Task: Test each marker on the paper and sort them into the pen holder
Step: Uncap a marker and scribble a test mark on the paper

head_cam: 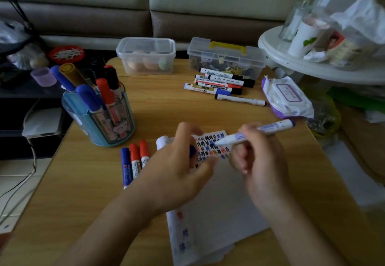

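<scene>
1. Step in hand: testing. The right hand [263, 161] pinches an uncapped blue marker [233, 137] between thumb and curled fingers. The barrel slopes up to the far right, and the tip touches the paper [220, 199] among the test marks.
2. The left hand [177, 170] rests on the left part of the paper. Its fingers are curled, and they appear to pinch a dark blue cap [192, 151], most of which is hidden.
3. The marker has a white barrel with blue print, a blue end plug and a blue nib. The far strip of the paper is crowded with small black, blue, red and yellow marks. The near part is mostly bare, with faint blue and red marks at the left edge.
4. Next move, as a judgement: once the stroke shows ink, the cap must be lined up with the nib and pressed home. The marker then goes to the pen holder [100, 118], well apart on the far left.
5. The pen holder is blue and partitioned. It holds blue, red, black and yellow-capped markers standing upright.
6. Remaining work: a pile of markers [220, 83] lies on the far side of the table [83, 182]. Three capped markers [134, 161], one blue and two red, lie just left of the paper. Whether these three have been tested cannot be told.
</scene>
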